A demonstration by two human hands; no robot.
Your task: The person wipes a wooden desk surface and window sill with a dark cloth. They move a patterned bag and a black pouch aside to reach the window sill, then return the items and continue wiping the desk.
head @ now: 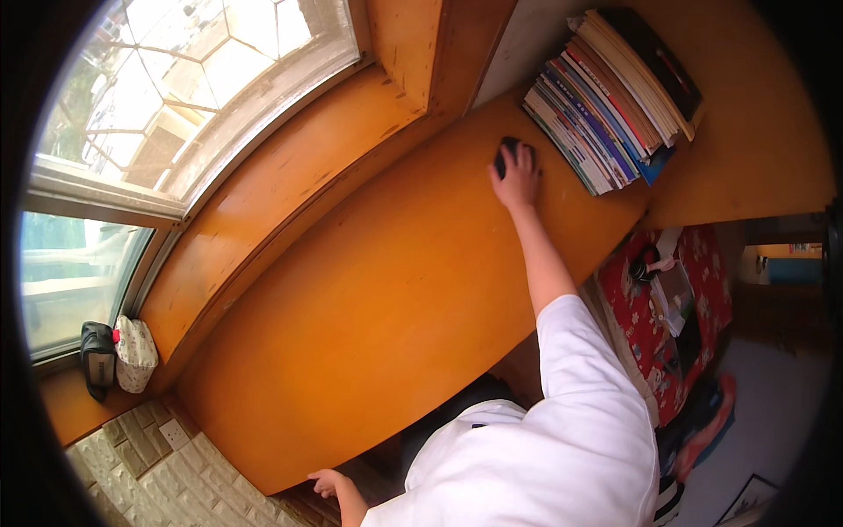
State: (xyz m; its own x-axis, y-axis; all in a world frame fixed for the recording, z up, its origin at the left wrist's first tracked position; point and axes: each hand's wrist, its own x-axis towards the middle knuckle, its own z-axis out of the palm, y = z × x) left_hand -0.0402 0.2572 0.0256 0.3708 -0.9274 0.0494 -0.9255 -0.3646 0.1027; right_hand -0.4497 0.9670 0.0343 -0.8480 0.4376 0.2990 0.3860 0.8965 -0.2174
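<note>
Over on the right part of the orange-brown wooden desk (369,290), my right hand (519,181) rests with its fingers over a small black object (502,161). Its shape resembles a computer mouse, but my hand covers much of it. To the right of that hand stands a row of books (593,112). My left hand (324,482) is low at the desk's front left corner. One fingertip meets the desk edge and the other fingers look curled; whether they grip the edge from below is hidden.
A window (184,85) with a wooden sill (283,197) runs along the far side. A black pouch (99,359) and a pale patterned pouch (136,356) sit at its left end. A wall socket (174,434) is near the left corner. Behind right lies a red patterned bed cover (635,296).
</note>
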